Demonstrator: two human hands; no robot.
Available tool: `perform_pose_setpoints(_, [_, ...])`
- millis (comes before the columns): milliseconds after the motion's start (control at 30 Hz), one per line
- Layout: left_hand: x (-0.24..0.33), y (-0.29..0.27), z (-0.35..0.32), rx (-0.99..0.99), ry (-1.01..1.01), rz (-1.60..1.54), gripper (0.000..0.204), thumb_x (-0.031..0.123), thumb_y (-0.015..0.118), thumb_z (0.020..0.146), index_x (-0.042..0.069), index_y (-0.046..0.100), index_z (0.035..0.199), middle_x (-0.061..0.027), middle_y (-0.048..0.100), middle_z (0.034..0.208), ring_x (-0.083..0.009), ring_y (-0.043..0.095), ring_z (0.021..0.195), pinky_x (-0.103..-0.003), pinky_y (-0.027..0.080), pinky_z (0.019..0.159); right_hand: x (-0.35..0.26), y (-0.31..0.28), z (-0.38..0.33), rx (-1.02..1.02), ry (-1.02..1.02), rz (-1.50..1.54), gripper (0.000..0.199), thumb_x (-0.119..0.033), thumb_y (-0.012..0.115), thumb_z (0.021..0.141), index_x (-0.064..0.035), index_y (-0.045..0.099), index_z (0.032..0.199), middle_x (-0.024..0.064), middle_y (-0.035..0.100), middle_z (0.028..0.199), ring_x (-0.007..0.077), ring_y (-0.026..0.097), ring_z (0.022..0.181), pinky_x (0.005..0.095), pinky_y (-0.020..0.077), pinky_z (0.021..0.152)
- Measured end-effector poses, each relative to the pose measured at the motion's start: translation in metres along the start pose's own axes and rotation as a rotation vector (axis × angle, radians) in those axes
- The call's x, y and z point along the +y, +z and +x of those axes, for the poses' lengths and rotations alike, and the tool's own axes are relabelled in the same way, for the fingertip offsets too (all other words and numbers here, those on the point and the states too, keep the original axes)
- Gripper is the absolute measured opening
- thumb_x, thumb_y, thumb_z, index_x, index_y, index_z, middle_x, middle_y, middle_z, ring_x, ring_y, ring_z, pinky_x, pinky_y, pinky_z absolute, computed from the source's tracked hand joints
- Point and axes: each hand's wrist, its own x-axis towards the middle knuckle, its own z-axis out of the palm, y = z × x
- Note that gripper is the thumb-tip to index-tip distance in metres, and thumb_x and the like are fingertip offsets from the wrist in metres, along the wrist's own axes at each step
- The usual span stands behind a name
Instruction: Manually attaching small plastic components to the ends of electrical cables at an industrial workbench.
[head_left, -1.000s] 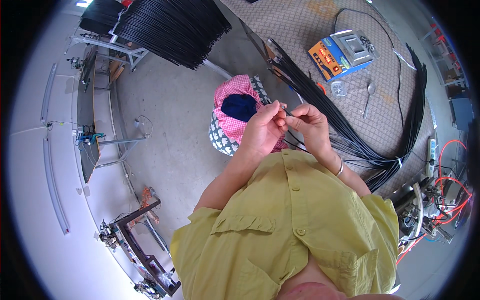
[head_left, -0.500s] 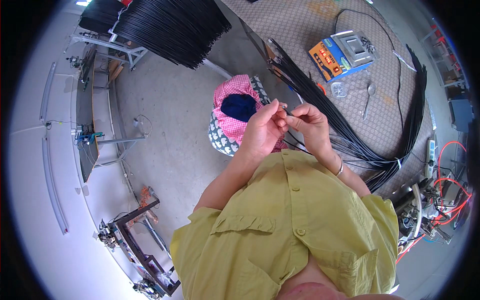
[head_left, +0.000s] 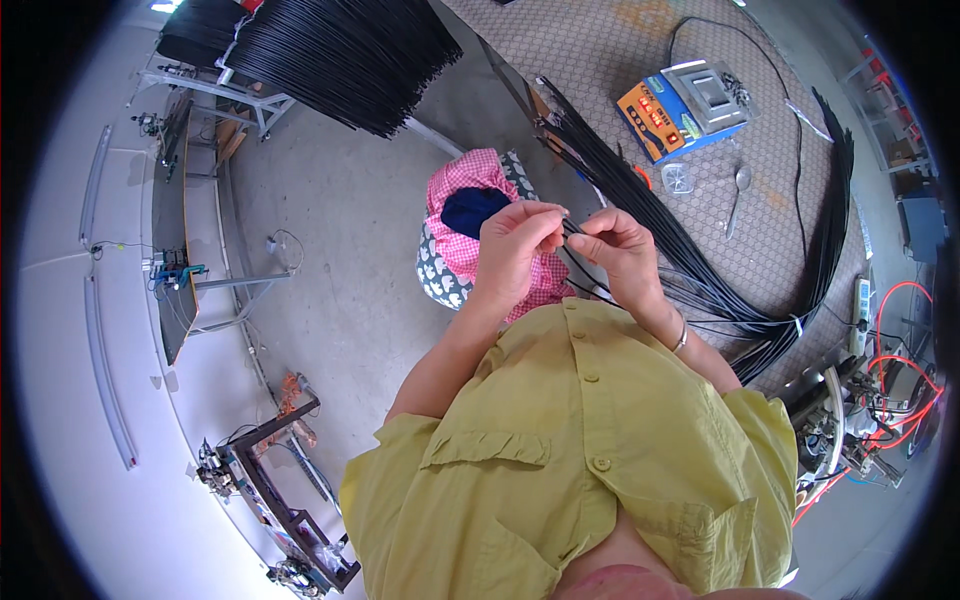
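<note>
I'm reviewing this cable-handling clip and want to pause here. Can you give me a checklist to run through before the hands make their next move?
1. Left hand pinches the thin black cable: ok.
2. Right hand grips the same cable: ok.
3. Cable end visible between fingertips: cannot tell.
4. Cable bundle lies on the table within reach: ok.
5. Bundle tied together: ok, a tie shows near its bend.
6. Scale clear of the hands: ok.

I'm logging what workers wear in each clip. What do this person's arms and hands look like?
Both forearms are bare below the short sleeves of a yellow-green buttoned shirt. No gloves on the left hand or right hand. A thin silver bangle circles the right wrist.
</note>
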Motion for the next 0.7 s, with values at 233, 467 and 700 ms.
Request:
perform_pose_setpoints(233, [-0.002, 0.007, -0.004, 0.068, 0.053, -0.02, 0.008, 0.004, 0.056, 0.077, -0.002, 0.059, 0.08, -0.0043, 0.056, 0.065, -0.0096, 0.051, 0.058, -0.021, 0.041, 0.055, 0.001, 0.003, 0.002, 0.01, -0.086, 0.004, 0.015, 0.008, 0.062, 0.073, -0.0031, 0.055, 0.077, -0.0006, 0.054, 0.075, 0.0043, 0.052, 0.068, 0.0167, 0.0431, 0.06])
perform_pose_setpoints(467, [-0.002, 0.009, -0.002, 0.044, -0.31, -0.445, 0.008, 0.009, 0.055, 0.076, 0.001, 0.056, 0.076, -0.0022, 0.052, 0.06, -0.0105, 0.048, 0.054, -0.022, 0.04, 0.051, 0.003, 0.005, 0.002, 0.02, -0.219, -0.028, 0.014, 0.008, 0.061, 0.074, -0.0031, 0.054, 0.079, 0.0004, 0.054, 0.076, 0.0053, 0.053, 0.071, 0.0177, 0.0454, 0.064])
perform_pose_setpoints(700, [-0.012, -0.004, 0.014, 0.128, -0.302, -0.327, 0.007, 0.01, 0.056, 0.076, 0.003, 0.056, 0.075, -0.001, 0.052, 0.06, -0.01, 0.048, 0.053, -0.022, 0.039, 0.049, 0.014, -0.016, 0.009, -0.107, 0.142, -0.146, 0.008, -0.001, 0.062, 0.076, -0.001, 0.058, 0.083, 0.0029, 0.059, 0.078, 0.0073, 0.055, 0.068, 0.0206, 0.0458, 0.062])
